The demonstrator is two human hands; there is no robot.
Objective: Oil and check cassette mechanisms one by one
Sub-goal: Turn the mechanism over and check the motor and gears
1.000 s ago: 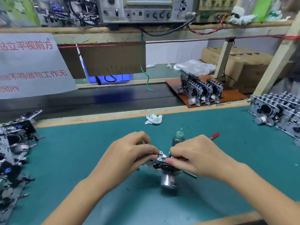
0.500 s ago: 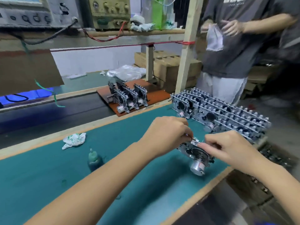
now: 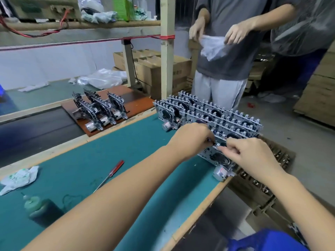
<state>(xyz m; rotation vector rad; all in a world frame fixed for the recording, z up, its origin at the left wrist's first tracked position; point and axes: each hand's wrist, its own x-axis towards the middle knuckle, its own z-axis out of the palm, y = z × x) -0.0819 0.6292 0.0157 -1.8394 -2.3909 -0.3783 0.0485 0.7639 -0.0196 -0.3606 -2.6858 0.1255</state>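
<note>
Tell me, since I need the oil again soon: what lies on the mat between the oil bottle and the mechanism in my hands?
Only the red-handled screwdriver lies between the oil bottle and the mechanism, seen in the head view.

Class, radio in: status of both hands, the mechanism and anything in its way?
Left hand and right hand both pinch cassette mechanism. Mechanism at mat's right edge, beside stacked mechanisms. Nothing blocking.

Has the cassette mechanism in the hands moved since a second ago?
Yes. The metal cassette mechanism, held by the left hand and right hand, went rightward from beside the green oil bottle to the stacked mechanisms at the mat's right edge.
</note>
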